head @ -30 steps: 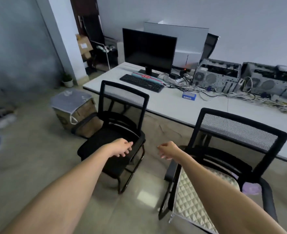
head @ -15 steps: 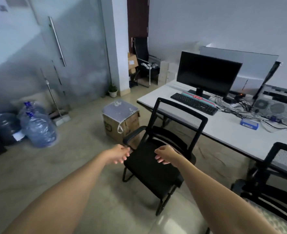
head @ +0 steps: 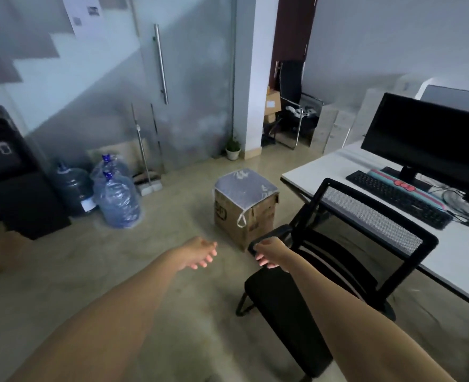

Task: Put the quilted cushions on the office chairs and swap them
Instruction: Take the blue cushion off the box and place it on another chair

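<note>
A grey quilted cushion (head: 244, 187) with a white tie strap lies flat on a cardboard box (head: 236, 224) on the floor, ahead of me. A black mesh-back office chair (head: 321, 274) with a bare seat stands at the right, by the desk. My left hand (head: 200, 255) and my right hand (head: 269, 254) are both stretched forward, fingers apart and empty, just short of the box. The right hand hovers beside the chair's left armrest. The second chair and its cushion are out of view.
A white desk (head: 324, 172) with a monitor (head: 426, 142), keyboard (head: 398, 198) and cables runs along the right. Water bottles (head: 116, 197) and a black cabinet (head: 10, 172) stand at the left. A glass door (head: 161, 78), a pillar and a small plant (head: 233, 148) are behind.
My view has swung left: the right chair with its beige cushion has left the frame, and the box with the grey cushion is now centred. Both hands stay extended and empty.
</note>
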